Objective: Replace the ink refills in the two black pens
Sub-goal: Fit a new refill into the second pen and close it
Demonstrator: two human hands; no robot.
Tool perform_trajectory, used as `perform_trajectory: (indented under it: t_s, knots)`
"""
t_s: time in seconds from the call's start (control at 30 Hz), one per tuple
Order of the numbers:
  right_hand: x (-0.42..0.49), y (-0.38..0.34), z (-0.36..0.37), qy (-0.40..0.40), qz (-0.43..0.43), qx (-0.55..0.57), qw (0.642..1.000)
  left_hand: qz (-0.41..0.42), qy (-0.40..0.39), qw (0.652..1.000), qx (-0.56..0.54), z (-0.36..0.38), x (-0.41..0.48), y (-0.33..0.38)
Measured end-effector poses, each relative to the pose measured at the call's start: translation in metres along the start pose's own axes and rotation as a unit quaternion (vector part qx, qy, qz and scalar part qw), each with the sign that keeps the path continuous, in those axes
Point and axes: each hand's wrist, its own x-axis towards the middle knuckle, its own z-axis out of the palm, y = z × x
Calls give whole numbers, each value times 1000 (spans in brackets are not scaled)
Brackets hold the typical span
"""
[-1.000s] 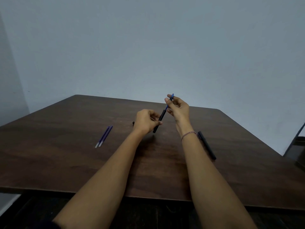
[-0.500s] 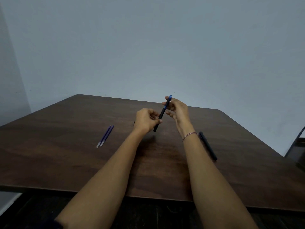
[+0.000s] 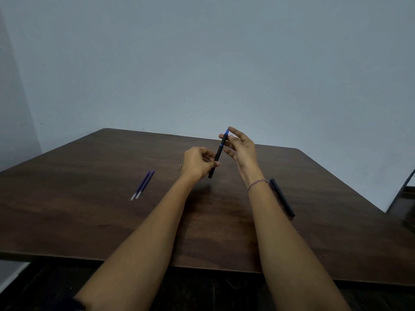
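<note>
Above the surface (image 3: 89,221), left grip (image 3: 197,162) pinched the black pen (image 3: 218,153), right grip (image 3: 241,147) pinched its blue refill (image 3: 226,133); mid-swap I'd guess, straight slide next.

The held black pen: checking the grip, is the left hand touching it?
Touching. The head view shows the left hand pinching the black pen low on its barrel.

refills (image 3: 142,185) left | spare pen (image 3: 282,198) right (partly hidden) | open tabletop (image 3: 213,212) between
</note>
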Motion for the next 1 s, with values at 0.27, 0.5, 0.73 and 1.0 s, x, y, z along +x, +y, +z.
perform_trajectory:
  t_s: [0.27, 0.5, 0.73, 1.0]
  knots:
    - [-3, -1, 0, -4, -20, -9, 1000, 4, 0, 1000, 1, 1, 1, -2]
    - [-1, 3, 1, -5, 2, -3, 1000, 9, 2, 1000, 4, 1, 2, -3]
    - [-2, 5, 0, -12, 0, -22, 1000, 9, 4, 1000, 5, 1, 2, -5]
    - [-2, 3, 2, -2, 6, 40, 999, 9, 4, 1000, 3, 2, 1, -3]
